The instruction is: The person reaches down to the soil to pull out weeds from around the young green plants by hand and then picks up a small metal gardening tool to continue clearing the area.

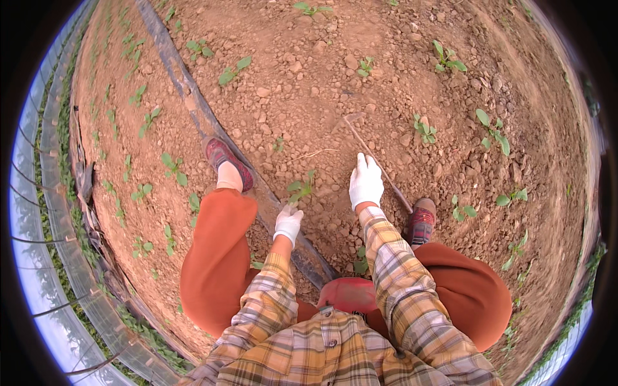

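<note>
My left hand [288, 223], in a white knit glove, is low over the soil. Its fingertips are at the near side of a small green seedling [302, 187]; whether they pinch it is not clear. To the right my right hand [366, 181], also gloved in white, points forward with its fingers close together, their undersides hidden. Along its right side runs the thin handle of a small hoe [397, 194], which slants from my right shoe to a dusty head on the soil. A dry stalk [314, 154] lies on the ground ahead of both hands.
A dark flat drip hose [195, 99] crosses the soil diagonally, passing beside my left shoe [229, 161]. Seedlings [425, 130] grow on both sides, several near my right shoe [422, 219]. Between my legs is a red seat [347, 294]. Clear plastic sheeting [72, 270] curves along the left.
</note>
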A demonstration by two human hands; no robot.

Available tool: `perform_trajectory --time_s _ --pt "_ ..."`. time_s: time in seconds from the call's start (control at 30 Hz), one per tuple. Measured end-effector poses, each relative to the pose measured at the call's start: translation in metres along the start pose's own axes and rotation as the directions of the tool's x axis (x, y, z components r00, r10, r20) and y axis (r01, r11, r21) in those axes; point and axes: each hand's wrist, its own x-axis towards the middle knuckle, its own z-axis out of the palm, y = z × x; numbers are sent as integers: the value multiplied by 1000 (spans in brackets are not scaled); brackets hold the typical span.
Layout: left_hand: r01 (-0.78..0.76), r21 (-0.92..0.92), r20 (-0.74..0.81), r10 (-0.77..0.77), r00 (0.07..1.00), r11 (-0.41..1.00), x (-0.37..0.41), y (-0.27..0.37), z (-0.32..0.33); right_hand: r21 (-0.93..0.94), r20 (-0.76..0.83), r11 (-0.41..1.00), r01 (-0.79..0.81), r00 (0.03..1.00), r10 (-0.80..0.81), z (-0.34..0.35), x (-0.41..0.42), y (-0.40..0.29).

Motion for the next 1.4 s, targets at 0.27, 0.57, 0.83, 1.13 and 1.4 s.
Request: perform_trajectory --time_s 0.27,0.57,0.83,1.13,1.4 --pt "12 156 -14 -10 1000 988 -6 8 5 -148 406 988 43 914 21 -5 20 -14" --pt "35 193 -22 -32 999 980 -19 37 9 15 322 992 125 938 -124 14 -5 -6" --pt "-34 230 -82 54 995 973 -15 25 11 253 451 964 -78 891 -46 8 -26 -23" --pt "-129 252 -46 145 988 959 -2 13 16 347 426 924 -164 905 1 3 -74 -67" --pt "-11 279 -53 27 998 960 -24 46 19 266 303 956 -121 952 36 -4 -32 -39"
